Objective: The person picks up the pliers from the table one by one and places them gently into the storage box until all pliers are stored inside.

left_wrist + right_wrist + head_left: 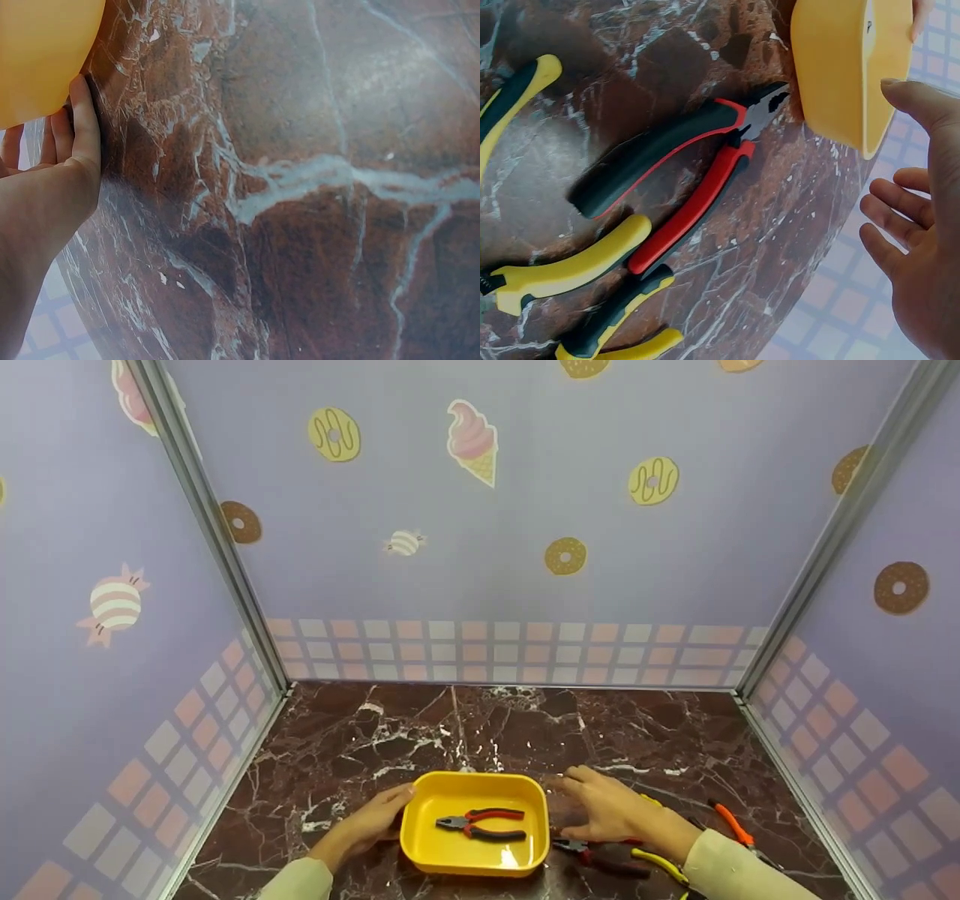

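A yellow rectangular bin [480,864] stands on the dark marbled tabletop, with red-and-black pliers [469,826] lying inside it. My left hand [375,814] touches the bin's left side with its fingers fairly straight; the left wrist view shows those fingers [86,124] against the outer wall. Off the bin's right side, my right hand [604,806] hovers with fingers spread and nothing in them. Its thumb appears close to the bin's rim in the right wrist view. Below that hand, a second pair of red-and-black pliers [750,124] lies with its jaws pointing at the bin.
Yellow-and-black-handled tools [577,262] lie to the right of the loose pliers, partly under my right forearm in the head view. Farther right is an orange-handled tool [733,823]. Patterned walls [510,585] enclose the tabletop at the back and both sides.
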Demonstrator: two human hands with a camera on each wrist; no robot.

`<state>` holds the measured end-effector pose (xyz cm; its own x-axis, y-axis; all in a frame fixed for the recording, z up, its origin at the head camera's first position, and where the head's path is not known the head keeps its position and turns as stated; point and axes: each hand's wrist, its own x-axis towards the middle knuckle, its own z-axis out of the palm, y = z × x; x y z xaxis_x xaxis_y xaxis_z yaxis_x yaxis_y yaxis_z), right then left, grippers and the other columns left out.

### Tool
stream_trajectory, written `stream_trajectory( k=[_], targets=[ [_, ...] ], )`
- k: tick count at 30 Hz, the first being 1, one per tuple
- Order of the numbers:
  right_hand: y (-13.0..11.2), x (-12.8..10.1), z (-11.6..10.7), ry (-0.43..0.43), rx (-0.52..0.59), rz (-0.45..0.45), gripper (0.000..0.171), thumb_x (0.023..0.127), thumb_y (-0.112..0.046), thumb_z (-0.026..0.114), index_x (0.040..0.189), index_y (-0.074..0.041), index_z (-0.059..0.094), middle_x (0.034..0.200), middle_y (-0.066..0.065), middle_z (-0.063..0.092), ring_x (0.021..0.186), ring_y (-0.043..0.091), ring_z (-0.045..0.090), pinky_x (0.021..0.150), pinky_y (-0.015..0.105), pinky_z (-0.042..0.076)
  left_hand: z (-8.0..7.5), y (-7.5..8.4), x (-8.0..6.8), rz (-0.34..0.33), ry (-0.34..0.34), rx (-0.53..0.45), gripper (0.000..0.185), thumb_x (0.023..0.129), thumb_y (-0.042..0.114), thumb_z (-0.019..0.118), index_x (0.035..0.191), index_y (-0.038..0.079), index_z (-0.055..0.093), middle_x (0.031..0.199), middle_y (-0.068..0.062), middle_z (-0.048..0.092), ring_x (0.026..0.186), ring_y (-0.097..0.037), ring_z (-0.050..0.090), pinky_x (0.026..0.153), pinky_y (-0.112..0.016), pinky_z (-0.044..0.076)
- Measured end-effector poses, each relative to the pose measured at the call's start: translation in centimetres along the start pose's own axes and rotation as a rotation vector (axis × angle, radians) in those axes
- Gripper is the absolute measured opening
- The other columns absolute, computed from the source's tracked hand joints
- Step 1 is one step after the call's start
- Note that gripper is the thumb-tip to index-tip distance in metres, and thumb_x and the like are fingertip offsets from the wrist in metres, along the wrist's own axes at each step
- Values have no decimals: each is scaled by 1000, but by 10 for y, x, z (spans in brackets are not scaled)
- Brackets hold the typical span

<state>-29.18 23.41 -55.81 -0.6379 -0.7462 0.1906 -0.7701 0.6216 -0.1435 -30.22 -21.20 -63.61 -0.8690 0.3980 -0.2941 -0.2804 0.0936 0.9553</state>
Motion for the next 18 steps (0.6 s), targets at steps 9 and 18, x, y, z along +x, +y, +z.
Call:
stream_trajectory(
  k=[9, 18],
  targets=[
    [10, -15, 3, -24, -16, 11, 60, 85, -48, 87, 130, -13, 69, 114, 0, 59, 95, 13, 53, 74, 35, 56, 0, 0, -1, 4, 15, 2, 69, 114, 44, 47, 163, -3, 32, 148, -26, 56, 121, -31, 67, 98, -52, 60],
    [16, -29, 7, -55, 1, 31, 50, 83, -45, 89, 117, -13, 71, 104, -3, 57, 87, 10, 50, 68, 32, 54, 2, 0, 0, 9, 21, -6, 67, 115, 42, 46, 163, -3, 33, 149, -28, 54, 121, -32, 66, 98, -53, 60]
  ],
)
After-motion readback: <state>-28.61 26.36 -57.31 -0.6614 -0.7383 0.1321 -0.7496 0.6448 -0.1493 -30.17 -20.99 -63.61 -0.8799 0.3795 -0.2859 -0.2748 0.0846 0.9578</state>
